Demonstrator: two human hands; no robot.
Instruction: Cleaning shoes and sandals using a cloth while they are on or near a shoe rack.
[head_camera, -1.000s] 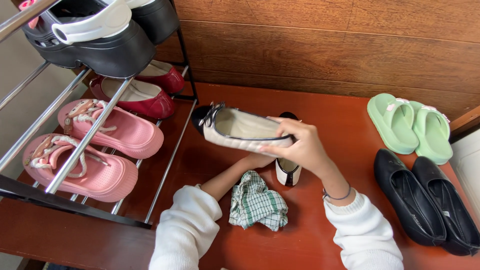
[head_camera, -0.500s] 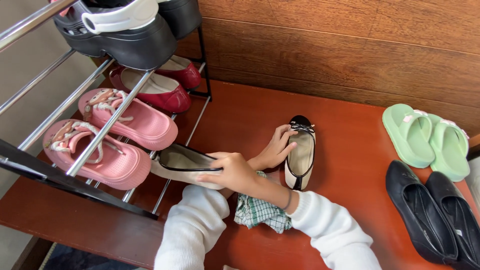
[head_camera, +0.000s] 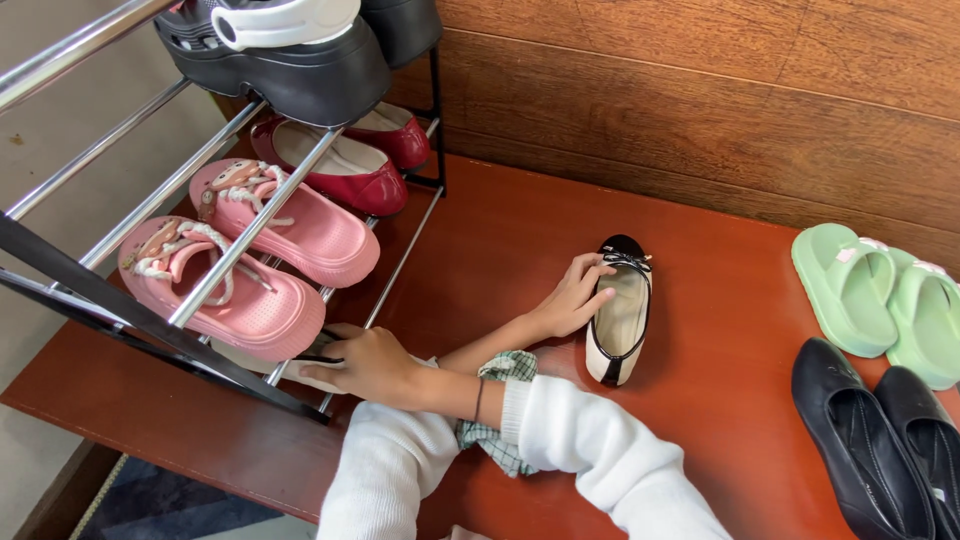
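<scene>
Bright, even daylight fills the scene, and the red-brown floor (head_camera: 700, 280) carries a soft sheen just right of the cream flat shoe (head_camera: 620, 320). Shadows are short and faint (a thin dark edge hugs that shoe's right side, and deeper shade sits under the metal shoe rack (head_camera: 200, 260) well to its left). Focus is sharp around the shoe, while the rack's rails splay outward at the upper left corner.
</scene>
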